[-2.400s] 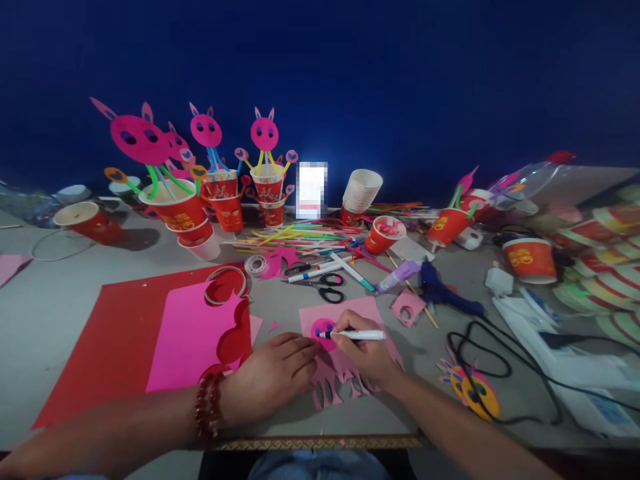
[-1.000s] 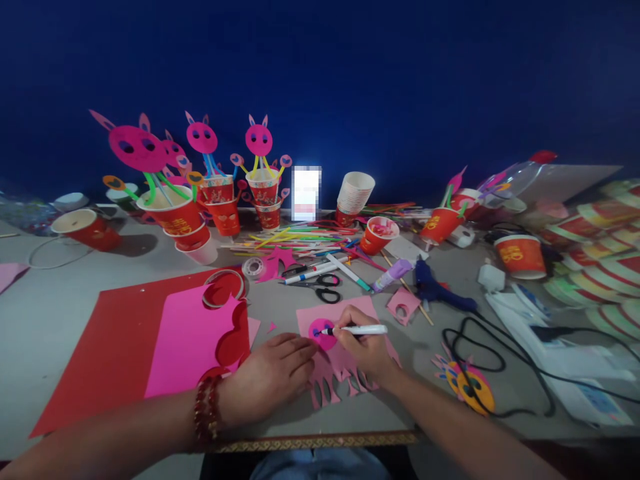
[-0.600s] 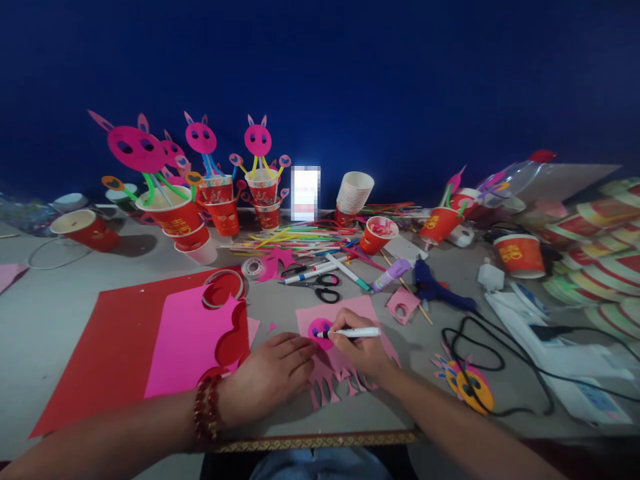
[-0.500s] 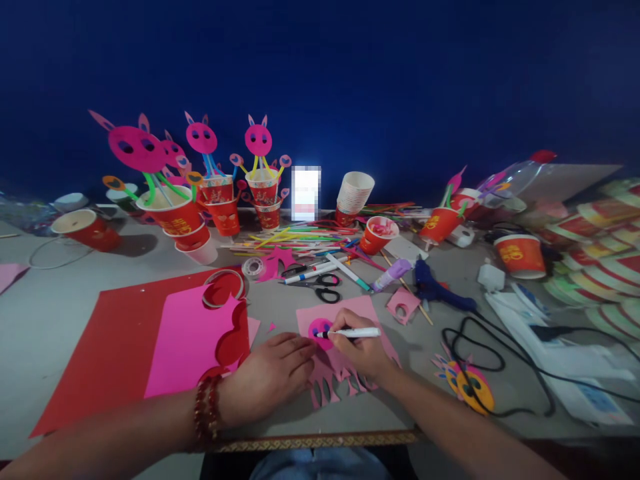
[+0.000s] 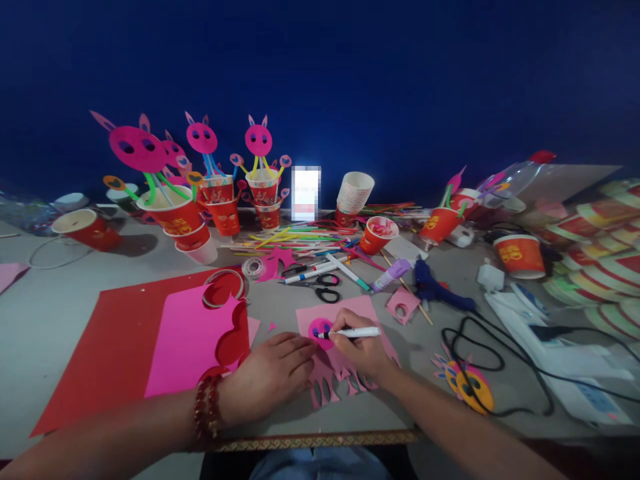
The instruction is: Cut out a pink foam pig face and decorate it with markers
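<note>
A white marker (image 5: 357,332) with a dark tip is gripped in my right hand (image 5: 367,353). Its tip touches a magenta paper disc (image 5: 324,327), on which two blue-purple eye spots show. Under the disc lies a light pink sheet (image 5: 363,308) whose near edge is cut into several curved gaps. My left hand (image 5: 277,373) rests flat with its fingers stretched out, the fingertips at the disc's lower left edge. A red bead bracelet (image 5: 207,407) circles the left wrist.
Red paper (image 5: 105,347) and a magenta sheet (image 5: 175,333) lie to the left. Beyond the hands are scissors (image 5: 325,287), a glue stick (image 5: 393,275) and colourful sticks (image 5: 300,237). A blue glue gun (image 5: 440,290) trails a black cord (image 5: 500,367) at right. Decorated cups (image 5: 263,187) stand behind.
The marker's tip has shifted very slightly on the magenta disc. Both hands stay almost in the same place.
</note>
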Available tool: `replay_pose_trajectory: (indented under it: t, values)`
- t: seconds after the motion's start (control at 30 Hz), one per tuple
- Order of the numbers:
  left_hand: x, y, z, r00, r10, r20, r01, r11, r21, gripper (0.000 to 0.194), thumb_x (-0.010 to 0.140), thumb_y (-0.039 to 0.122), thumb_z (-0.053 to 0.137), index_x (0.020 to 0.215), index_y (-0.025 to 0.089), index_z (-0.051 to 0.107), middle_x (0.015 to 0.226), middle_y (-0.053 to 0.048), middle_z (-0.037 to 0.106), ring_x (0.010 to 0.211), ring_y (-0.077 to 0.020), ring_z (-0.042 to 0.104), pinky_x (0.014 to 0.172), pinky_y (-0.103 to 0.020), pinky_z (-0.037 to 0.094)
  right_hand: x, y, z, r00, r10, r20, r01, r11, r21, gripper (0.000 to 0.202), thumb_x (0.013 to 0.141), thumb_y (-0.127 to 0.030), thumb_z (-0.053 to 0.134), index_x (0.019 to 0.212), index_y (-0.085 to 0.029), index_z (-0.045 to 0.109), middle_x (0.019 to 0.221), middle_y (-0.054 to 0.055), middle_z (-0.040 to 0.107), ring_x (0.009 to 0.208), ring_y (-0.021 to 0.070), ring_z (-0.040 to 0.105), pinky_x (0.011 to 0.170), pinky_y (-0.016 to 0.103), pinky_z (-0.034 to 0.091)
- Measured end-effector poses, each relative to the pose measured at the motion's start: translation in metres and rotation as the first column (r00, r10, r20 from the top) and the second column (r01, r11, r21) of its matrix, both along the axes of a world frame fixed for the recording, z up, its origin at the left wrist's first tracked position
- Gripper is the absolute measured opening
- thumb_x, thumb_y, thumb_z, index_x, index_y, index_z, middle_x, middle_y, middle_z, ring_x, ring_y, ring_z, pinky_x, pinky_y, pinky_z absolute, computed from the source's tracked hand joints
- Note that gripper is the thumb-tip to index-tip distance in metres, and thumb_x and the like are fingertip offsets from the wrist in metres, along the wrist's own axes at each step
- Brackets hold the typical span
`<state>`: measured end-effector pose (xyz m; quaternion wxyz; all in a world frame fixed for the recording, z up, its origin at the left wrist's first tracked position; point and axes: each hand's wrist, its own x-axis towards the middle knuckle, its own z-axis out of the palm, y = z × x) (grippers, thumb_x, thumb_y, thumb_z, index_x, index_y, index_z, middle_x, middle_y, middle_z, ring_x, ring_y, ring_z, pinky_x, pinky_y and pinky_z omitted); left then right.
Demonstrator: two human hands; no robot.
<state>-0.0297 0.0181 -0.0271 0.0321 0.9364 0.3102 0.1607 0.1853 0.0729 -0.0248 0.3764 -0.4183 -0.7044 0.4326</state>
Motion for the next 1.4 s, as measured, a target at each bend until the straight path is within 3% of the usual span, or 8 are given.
replay_pose_trajectory:
  t: [1.4]
  values:
    - [-0.0001, -0.0007, -0.0014, 1.000, 0.000, 0.000, 0.000, 1.000, -0.002, 0.019, 0.099, 0.026, 0.049, 0.108, 0.015, 0.062, 0.131, -0.007, 0.063, 0.119, -0.0215, 0.058, 0.103, -0.039, 0.044, 0.0008, 0.0001, -0.0031, 0.999, -0.024, -0.040, 0.023, 1.000, -0.008, 0.015, 0.078, -0.017, 0.053, 0.063, -0.021, 0.050, 0.057, -0.004, 0.046, 0.054, 0.0128, 0.042, 0.052, 0.026, 0.031]
